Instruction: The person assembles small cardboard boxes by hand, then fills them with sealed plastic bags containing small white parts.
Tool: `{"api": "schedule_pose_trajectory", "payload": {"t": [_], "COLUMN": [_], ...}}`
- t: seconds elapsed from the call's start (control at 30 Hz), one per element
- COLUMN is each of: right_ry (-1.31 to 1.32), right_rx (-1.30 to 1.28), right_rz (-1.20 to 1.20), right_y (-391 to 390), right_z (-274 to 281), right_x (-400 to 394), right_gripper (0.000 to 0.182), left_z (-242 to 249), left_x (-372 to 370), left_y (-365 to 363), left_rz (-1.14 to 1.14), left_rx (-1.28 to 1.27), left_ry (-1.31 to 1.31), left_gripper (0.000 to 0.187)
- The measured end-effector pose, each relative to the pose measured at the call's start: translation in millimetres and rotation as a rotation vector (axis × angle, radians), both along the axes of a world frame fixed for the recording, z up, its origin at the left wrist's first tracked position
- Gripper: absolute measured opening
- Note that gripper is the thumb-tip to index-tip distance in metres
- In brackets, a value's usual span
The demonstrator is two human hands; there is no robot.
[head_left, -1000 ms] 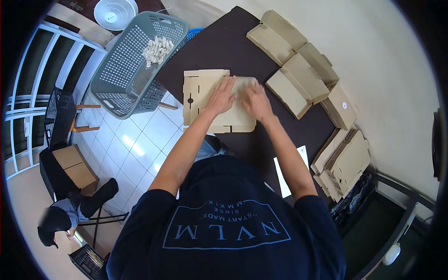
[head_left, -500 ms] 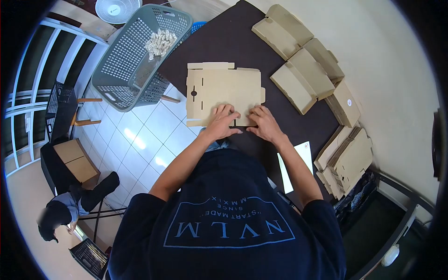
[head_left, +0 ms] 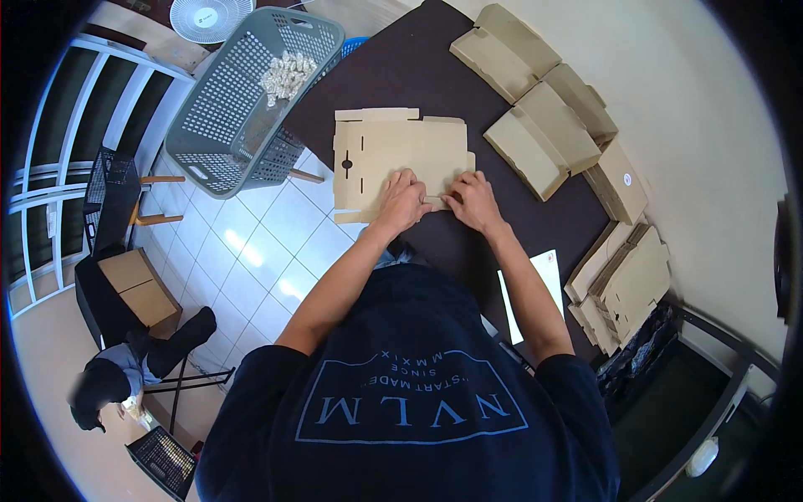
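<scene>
A flat, unfolded cardboard box (head_left: 410, 146) lies on the dark tabletop, with slots and a round hole toward its left side. My left hand (head_left: 403, 199) rests over its near edge, fingers curled round the cardboard. Just to the right, my right hand (head_left: 471, 201) grips the same near edge, its thumb close to the left thumb. Between the two hands, a narrow strip of the near flap is bent upward. The fingertips are partly hidden behind the knuckles.
Open cardboard boxes (head_left: 544, 138) stand on the right of the table (head_left: 376, 75), above a stack of flat cardboard (head_left: 631, 284). A white sheet (head_left: 548, 276) lies by my right forearm. A grey basket (head_left: 209, 109) holds pale packets. Another person (head_left: 125, 372) sits lower left.
Both hands have shifted slightly away from my body, and their fingers have curled tighter. The near flap between them has bent up from lying flat.
</scene>
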State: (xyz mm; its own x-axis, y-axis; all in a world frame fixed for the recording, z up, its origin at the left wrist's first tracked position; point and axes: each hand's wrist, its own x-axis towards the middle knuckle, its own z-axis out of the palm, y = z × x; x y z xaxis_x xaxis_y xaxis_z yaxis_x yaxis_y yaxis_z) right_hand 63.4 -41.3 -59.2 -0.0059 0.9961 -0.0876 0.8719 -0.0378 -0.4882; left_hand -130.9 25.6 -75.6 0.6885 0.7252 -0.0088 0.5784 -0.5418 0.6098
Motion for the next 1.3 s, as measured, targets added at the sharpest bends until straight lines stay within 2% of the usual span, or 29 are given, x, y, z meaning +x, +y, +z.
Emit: {"api": "schedule_pose_trajectory", "payload": {"t": [0.13, 0.2, 0.23, 0.33, 0.4, 0.57, 0.63, 0.7, 0.73, 0.8, 0.87, 0.9, 0.93, 0.97, 1.0, 1.07, 1.13, 1.2, 1.23, 1.27, 1.3], "right_ry": [-0.044, -0.058, -0.074, -0.110, -0.058, -0.007, 0.085, 0.121, 0.157, 0.200, 0.244, 0.337, 0.429, 0.519, 0.518, 0.037, 0.007, -0.023, 0.081, 0.185, 0.185], "right_rx": [-0.135, -0.195, -0.253, -0.224, -0.221, -0.187, -0.198, -0.135, -0.079, -0.176, -0.278, -0.310, -0.339, -0.517, -0.514, -0.288, -0.256, -0.237, -0.104, 0.032, 0.031], "right_rz": [-0.169, -0.240, -0.310, -0.309, -0.262, -0.265, -0.205, -0.208, -0.218, -0.271, -0.323, -0.345, -0.365, -0.481, -0.472, -0.317, -0.349, -0.382, -0.378, -0.373, -0.371], "right_y": [3, 3, 4, 2, -3, -9, -9, -15, -19, -24, -22, -24, -18, -11, -7, 2, 19, 31, 40, 46, 48], "right_z": [-2, 4, 7, 5, 9, 2, 0, -4, 0, 17, 19, 10, 20, 32, 24, 3, 19, 19, 13, 7, 4], "right_x": [1, 0, -1, 1, 11, 20, 24, 29, 28, 17, 7, 3, -6, -9, -8, -5, -6, -3, 2, 5, 3], "right_gripper": [0.042, 0.046, 0.050, 0.052, 0.052, 0.052, 0.046, 0.043, 0.040, 0.036, 0.032, 0.030, 0.029, 0.027, 0.027, 0.027, 0.025, 0.023, 0.024, 0.028, 0.028], "left_z": [9, 17, 17, 15, 14, 10, -1, -25, -19, -4, 18, 11, -1, -14, -20, -31, -36, -22, -10, 2, 9], "left_x": [11, 16, 19, 20, 17, 8, -8, -28, -37, -57, -75, -86, -96, -106, -113, -125, -133, -139, -136, -129, -122], "left_y": [4, 7, 10, 10, 12, 24, 32, 46, 49, 52, 57, 59, 63, 66, 67, 65, 61, 46, 36, 26, 14], "left_rz": [0.108, 0.135, 0.134, 0.131, 0.123, 0.014, -0.027, -0.156, -0.151, 0.268, 0.643, 0.646, 0.730, 0.811, 0.819, 0.644, 0.600, 0.645, 0.647, 0.624, 0.598], "left_rx": [0.065, -0.079, -0.077, -0.083, -0.042, -0.055, -0.087, -0.188, -0.184, 0.094, 0.362, 0.362, 0.172, -0.019, -0.014, -0.270, -0.278, -0.770, -0.772, -0.959, -1.147], "left_ry": [0.136, 0.320, 0.321, 0.383, 0.321, 0.266, 0.245, -0.160, -0.160, -0.383, -0.155, -0.151, -0.101, -0.053, -0.055, -0.044, -0.050, -0.187, -0.188, -0.243, -0.297], "left_gripper": [0.042, 0.058, 0.058, 0.064, 0.053, 0.049, 0.049, 0.039, 0.039, 0.034, 0.025, 0.025, 0.023, 0.023, 0.023, 0.026, 0.029, 0.031, 0.031, 0.031, 0.032]}}
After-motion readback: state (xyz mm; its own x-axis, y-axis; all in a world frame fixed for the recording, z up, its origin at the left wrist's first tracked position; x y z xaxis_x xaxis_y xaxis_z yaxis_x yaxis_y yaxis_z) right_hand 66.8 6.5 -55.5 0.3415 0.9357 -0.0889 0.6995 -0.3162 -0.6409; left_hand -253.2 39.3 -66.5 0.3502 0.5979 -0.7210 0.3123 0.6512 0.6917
